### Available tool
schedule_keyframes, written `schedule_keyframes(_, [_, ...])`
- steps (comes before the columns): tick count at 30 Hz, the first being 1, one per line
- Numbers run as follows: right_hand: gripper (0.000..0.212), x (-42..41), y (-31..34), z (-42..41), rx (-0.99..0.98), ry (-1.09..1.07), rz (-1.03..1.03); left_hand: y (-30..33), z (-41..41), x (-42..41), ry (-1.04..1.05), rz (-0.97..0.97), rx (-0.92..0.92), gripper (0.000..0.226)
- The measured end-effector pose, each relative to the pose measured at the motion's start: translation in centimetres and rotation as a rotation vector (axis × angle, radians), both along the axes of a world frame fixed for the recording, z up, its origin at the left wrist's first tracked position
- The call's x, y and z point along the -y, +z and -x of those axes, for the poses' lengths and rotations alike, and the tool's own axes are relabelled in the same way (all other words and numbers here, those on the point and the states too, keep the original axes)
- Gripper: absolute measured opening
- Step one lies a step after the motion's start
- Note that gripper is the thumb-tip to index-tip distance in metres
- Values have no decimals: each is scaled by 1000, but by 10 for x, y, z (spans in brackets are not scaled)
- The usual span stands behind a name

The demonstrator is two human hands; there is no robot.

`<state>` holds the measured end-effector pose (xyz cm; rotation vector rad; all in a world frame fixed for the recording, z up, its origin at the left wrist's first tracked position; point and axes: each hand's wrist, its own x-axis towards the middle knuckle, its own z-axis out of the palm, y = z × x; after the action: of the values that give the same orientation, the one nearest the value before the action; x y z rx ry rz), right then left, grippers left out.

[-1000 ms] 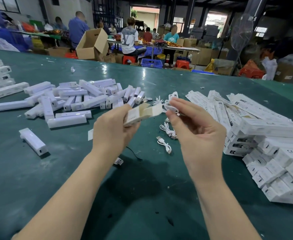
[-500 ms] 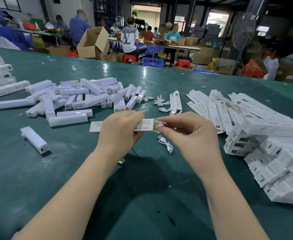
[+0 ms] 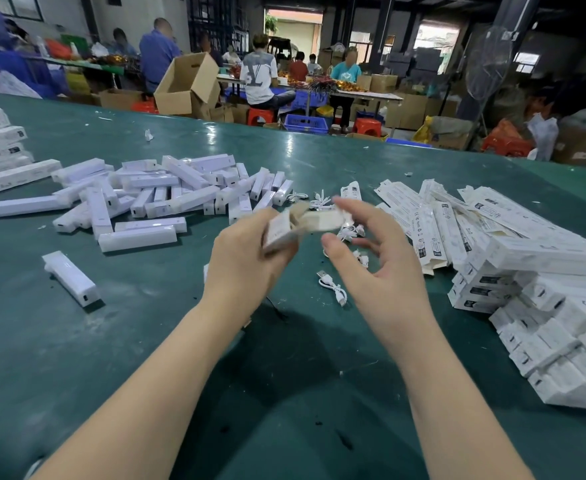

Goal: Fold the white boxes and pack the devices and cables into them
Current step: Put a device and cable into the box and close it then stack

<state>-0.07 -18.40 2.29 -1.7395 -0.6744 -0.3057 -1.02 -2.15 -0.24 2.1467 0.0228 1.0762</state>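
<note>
Left hand (image 3: 246,258) holds a small white box (image 3: 286,230) above the green table (image 3: 111,341), fingers curled round its near end. The box is motion-blurred; its far end looks open, brown inner card and flaps showing. Whether a cable or device is inside, cannot tell.

Right hand (image 3: 378,268) sits just right of the grip, fingers spread and loosely bent, thumb toward the box's open end. It holds nothing that I can make out. The fingertips (image 3: 340,202) lie close to the flap, but the blur hides whether they touch it.

Around the grip:
- Left and beyond: heap of white devices (image 3: 167,192); one lone device (image 3: 71,278) nearer, well to the left.
- Just below and right of the held box: a loose cable (image 3: 333,287) on the table; more coiled cables (image 3: 319,202) just beyond the box.
- Right: flat unfolded boxes (image 3: 440,216), then stacked packed boxes (image 3: 544,323) further right and nearer.

Judgement: the step in hand is shaping or closing the box end. To do it well:
- Keep the left grip on the box body, clear of the open mouth, so the walls stay square and uncrushed.
- Use the right thumb and forefinger to crease the side tabs inward first, then tuck the main flap along its score.
- If the box is not yet loaded, the nearest cable lies directly under the hands, an easy reach.
</note>
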Motion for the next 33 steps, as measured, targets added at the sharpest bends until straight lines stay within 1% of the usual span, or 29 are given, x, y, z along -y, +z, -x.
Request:
schedule_keyframes(1, [39,0,-1,1,10,-13,-39,3,2,3,-85,160,39,19])
schedule_keyframes(2, [43,0,-1,1,-24,-4,-88,7,4,6,-163,286,72,12])
schedule_keyframes(4, [45,-1,-2,-1,-119,45,-134,13,7,11,-310,466,82,30])
schedule_keyframes(5, [46,-1,-3,-2,-145,61,-94,15,7,12,-389,566,64,34])
schedule_keyframes(7, [51,-5,-9,-3,-183,94,25,17,5,14,-505,784,17,28])
schedule_keyframes(8, [54,-8,-12,-3,-194,109,64,18,4,15,-531,854,-6,25])
schedule_keyframes(9, [54,-10,-15,-2,-193,120,79,18,4,17,-536,881,-25,21])
schedule_keyframes(10, [52,-12,-17,-2,-181,121,83,17,5,19,-527,860,-38,18])
schedule_keyframes(12, [48,-11,-18,-3,-127,89,101,13,6,22,-484,690,-34,11])
schedule_keyframes(14, [50,-8,-18,-5,-94,43,114,11,9,25,-426,513,-15,8])
schedule_keyframes(15, [52,-8,-18,-6,-94,39,102,10,9,25,-401,471,-23,8])
schedule_keyframes(17, [55,-9,-17,-4,-87,63,74,11,11,29,-399,478,-75,13])
schedule_keyframes(18, [57,-10,-18,-2,-63,75,77,13,11,31,-433,522,-104,16])
schedule_keyframes(20, [62,-13,-19,1,15,74,119,13,10,32,-511,629,-145,30])
schedule_keyframes(21, [64,-14,-20,1,55,59,138,13,9,32,-531,648,-141,36])
schedule_keyframes(22, [65,-14,-21,1,84,40,138,14,11,32,-530,618,-113,37])
schedule_keyframes(24, [65,-13,-21,-2,104,14,102,13,13,34,-493,493,-22,39])
schedule_keyframes(26, [73,-11,-19,-3,107,10,78,10,14,35,-466,432,68,40])
schedule_keyframes(29, [76,-9,-15,-2,141,28,58,9,16,36,-452,440,108,44])
schedule_keyframes(33, [68,-8,-13,-4,162,39,4,9,17,37,-426,450,136,48])
